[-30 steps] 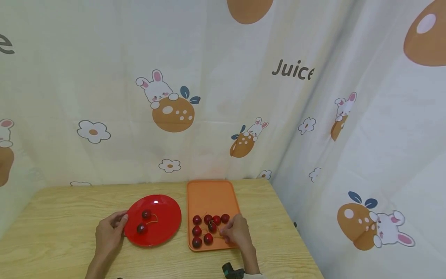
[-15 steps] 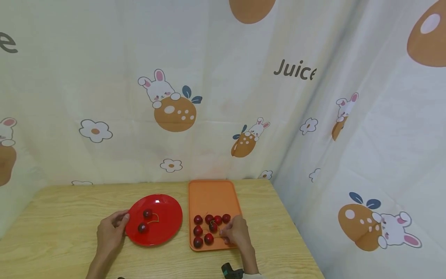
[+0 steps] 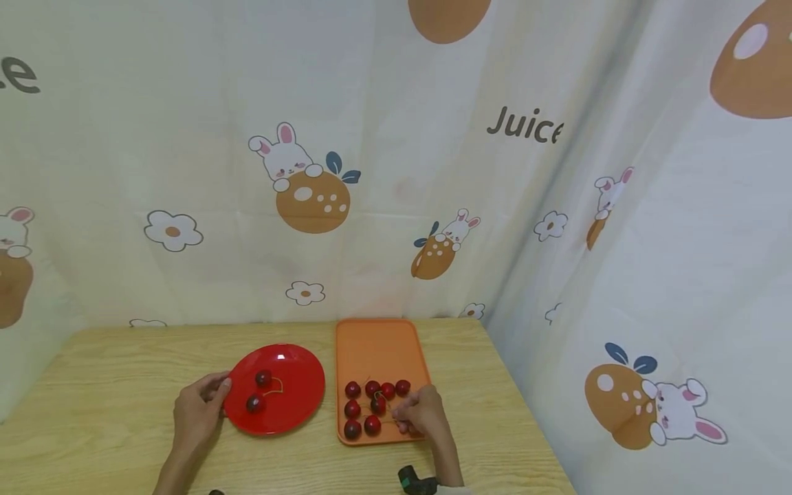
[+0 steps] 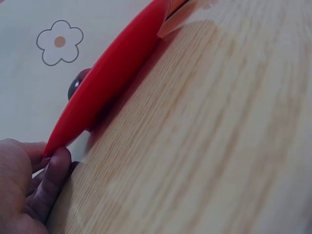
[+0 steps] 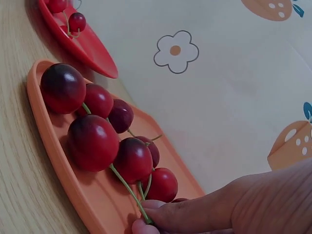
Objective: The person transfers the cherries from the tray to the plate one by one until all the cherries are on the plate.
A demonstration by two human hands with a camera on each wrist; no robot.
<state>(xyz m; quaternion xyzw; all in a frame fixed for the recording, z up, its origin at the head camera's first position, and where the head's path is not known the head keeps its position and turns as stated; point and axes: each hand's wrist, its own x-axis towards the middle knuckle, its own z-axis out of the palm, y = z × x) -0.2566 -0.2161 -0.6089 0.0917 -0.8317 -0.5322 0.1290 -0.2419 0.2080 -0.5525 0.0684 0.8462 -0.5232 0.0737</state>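
Right hand [image 3: 423, 412] pinches between thumb and finger the free end of a thin green stem [image 5: 126, 185], whose long axis runs rightward from a glossy, round, dark-red cherry [image 5: 92, 143] in the near half of the orange tray [image 3: 379, 350]. Tray is matte, rectangular, round-cornered, its long axis running away from the person over a wood-grained table [image 3: 124, 385]. Left hand [image 3: 196, 412] pinches the left rim of a shiny round red plate [image 3: 297, 399] bearing two stemmed cherries [image 3: 255, 403], stems pointing right.
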